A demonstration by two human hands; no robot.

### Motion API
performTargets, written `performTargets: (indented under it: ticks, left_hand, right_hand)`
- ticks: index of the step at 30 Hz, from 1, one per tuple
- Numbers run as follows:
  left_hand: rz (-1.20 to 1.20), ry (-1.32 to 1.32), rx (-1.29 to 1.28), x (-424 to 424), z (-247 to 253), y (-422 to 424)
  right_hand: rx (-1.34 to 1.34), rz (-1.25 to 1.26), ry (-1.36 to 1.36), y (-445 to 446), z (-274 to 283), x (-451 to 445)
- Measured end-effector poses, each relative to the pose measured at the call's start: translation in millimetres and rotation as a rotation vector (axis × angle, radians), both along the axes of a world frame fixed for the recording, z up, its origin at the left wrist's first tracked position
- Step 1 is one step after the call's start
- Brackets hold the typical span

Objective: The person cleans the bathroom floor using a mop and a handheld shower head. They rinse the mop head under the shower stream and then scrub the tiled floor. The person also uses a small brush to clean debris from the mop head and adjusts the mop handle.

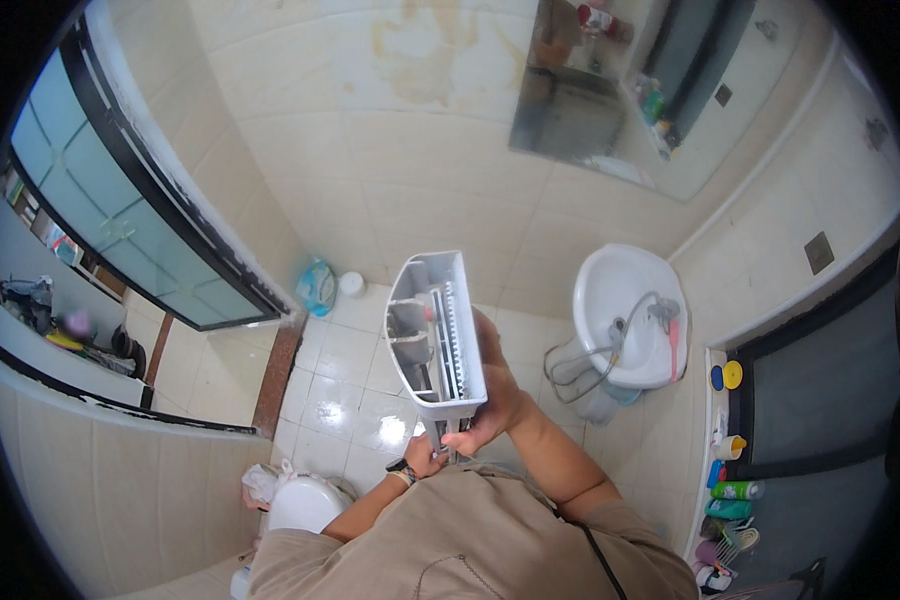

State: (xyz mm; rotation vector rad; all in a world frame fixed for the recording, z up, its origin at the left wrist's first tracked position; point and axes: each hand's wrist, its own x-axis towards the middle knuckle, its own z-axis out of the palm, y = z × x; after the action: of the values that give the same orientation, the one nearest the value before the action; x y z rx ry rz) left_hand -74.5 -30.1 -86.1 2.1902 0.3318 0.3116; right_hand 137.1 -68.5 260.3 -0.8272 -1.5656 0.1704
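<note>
A white and grey plastic housing [474,337], open towards me, is held up over the tiled floor. Inside it are ribbed compartments, a toothed strip and a dark slot; I cannot tell exactly what it is. My right hand [499,397] grips its right side from behind, the thumb curled around near the lower end. My left hand [423,456], with a dark watch [397,466] and a braided bracelet at the wrist, holds a grey plastic leg [430,433] that runs down from the housing. The left fingertips are partly hidden behind that leg.
A washbasin [596,307] with a hose and pink-handled item stands right. A white toilet [307,504] and plastic bags are at lower left. Bottles [731,490] line the window ledge. A blue pack [316,286] sits by the glass door [131,202]. A mirror [690,161] hangs ahead.
</note>
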Motion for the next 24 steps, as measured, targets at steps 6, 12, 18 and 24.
performTargets:
  ticks: [6,12,18,24]
  left_hand:
    - [-0.004,0.092,0.041,1.9,2.4,-0.2]
    - [-0.026,0.071,0.007,3.6,10.2,0.9]
    - [0.019,0.091,0.077,-3.8,-14.6,-2.4]
    - [0.045,0.067,0.023,-0.3,-22.9,-4.2]
  right_hand:
    - [0.056,-0.024,0.046,6.3,-6.2,-4.3]
    - [0.038,0.019,0.208,5.5,-11.3,-9.2]
    - [-0.035,-0.004,0.036,-0.1,2.7,-2.7]
    - [0.029,-0.070,0.017,1.9,-5.3,-0.9]
